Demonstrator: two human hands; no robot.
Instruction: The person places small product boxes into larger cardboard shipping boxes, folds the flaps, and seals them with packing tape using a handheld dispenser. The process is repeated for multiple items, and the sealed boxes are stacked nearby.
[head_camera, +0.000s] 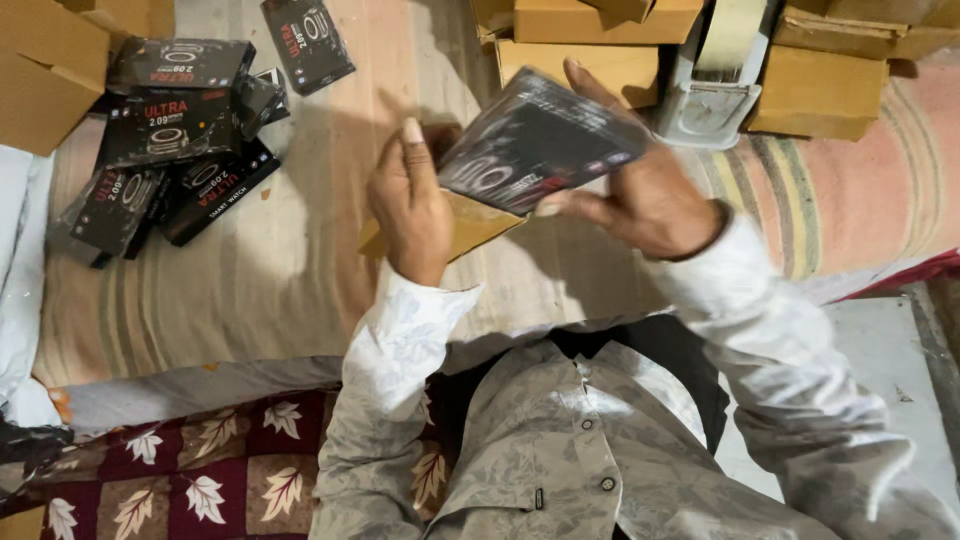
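Observation:
My right hand (640, 195) grips a flat black product box (535, 140) with a ring picture on its face, held tilted above the striped bedding. My left hand (412, 200) holds a small brown cardboard carton (480, 225) just under the black box; most of the carton is hidden by my hand and the box. The black box's lower edge sits at the carton's mouth. Both sleeves are pale with a leaf pattern.
A heap of several matching black boxes (165, 140) lies at the left, one more black box (307, 40) at the top. Brown cartons (600, 40) are stacked along the top edge, with a grey tape dispenser (715, 80) between them. Another carton (45, 70) fills the top-left corner.

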